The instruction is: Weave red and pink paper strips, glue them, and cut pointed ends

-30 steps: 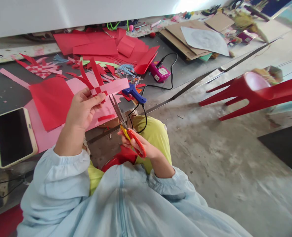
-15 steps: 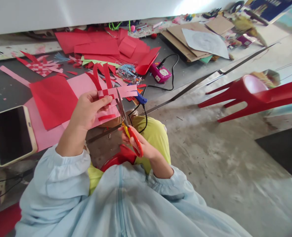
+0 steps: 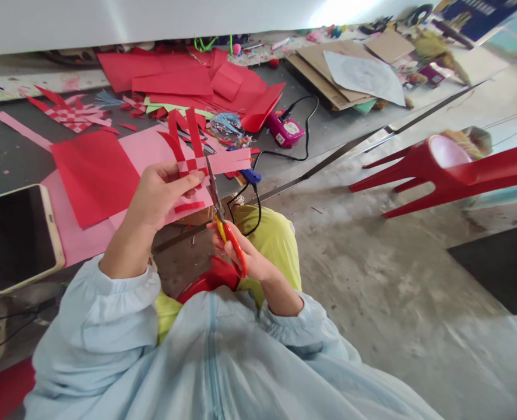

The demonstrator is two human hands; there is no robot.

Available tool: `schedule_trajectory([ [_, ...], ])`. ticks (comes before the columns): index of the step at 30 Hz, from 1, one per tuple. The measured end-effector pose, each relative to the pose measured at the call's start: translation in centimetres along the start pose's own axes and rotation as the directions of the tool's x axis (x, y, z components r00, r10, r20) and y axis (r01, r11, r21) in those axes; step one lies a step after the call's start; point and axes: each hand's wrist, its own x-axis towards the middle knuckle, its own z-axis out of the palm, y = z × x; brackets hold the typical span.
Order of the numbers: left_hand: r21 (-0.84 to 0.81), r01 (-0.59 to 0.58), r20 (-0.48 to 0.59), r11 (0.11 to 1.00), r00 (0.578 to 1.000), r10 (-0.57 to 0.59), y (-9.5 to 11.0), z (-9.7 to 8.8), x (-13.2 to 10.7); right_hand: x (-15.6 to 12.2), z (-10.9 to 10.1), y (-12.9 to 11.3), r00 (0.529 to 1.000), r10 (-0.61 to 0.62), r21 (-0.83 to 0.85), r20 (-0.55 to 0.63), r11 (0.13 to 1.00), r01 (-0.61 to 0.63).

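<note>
Scissors (image 3: 220, 211) gripped in right hand (image 3: 253, 256), blades angled up by woven paper (image 3: 192, 165) pinched in left hand (image 3: 162, 192), blue glue gun (image 3: 252, 177) kinda crowding close.

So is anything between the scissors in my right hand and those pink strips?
Nothing visible: the scissors in your right hand reach the pink strips, their blades at the base where the strips leave the woven paper. Your left hand holds that paper, its thumb close beside the blades but not in between.
</note>
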Motion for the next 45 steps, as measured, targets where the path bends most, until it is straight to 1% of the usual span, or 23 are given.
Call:
schedule_trajectory([
  [6, 0.034, 0.003, -0.025, 0.999, 1.0, -0.002, 0.1, 0.3, 0.0, 0.0, 0.2, 0.2, 1.0, -0.005, 0.015, 0.009, 1.0, 0.005],
  [10, 0.058, -0.006, -0.051, 0.998, 0.999, 0.009, 0.3, 0.5, -0.2, -0.1, 0.4, -0.1, 1.0, 0.01, -0.024, 0.008, 1.0, -0.01],
  [16, 0.083, -0.029, -0.037, 0.996, 0.999, 0.032, 0.4, 0.3, -0.4, -0.1, 0.5, -0.6, 1.0, 0.029, -0.053, 0.006, 0.998, -0.029],
  [21, 0.105, -0.007, -0.053, 0.994, 0.999, 0.012, 0.4, 0.4, -0.5, 0.1, 0.7, -0.2, 1.0, 0.023, -0.035, 0.014, 0.999, -0.022],
  [28, 0.104, -0.043, -0.018, 0.994, 0.999, 0.045, 0.4, 0.5, -0.4, 0.1, 1.0, 0.8, 1.0, 0.015, 0.045, -0.021, 0.999, -0.014],
  [33, 0.086, -0.031, -0.048, 0.996, 0.998, 0.035, 0.0, 0.6, -0.4, 0.1, 1.0, 0.6, 1.0, -0.002, 0.062, -0.015, 0.998, 0.003],
  [39, 0.067, -0.024, -0.079, 0.997, 0.996, 0.029, -0.1, 0.9, -0.4, 0.1, 1.0, 0.6, 0.999, 0.017, 0.06, -0.027, 0.998, -0.015],
  [45, 0.063, -0.004, -0.084, 0.998, 0.996, 0.009, -0.1, 1.0, -0.4, -0.1, 0.7, 0.7, 1.0, -0.007, 0.051, -0.021, 0.999, 0.008],
])
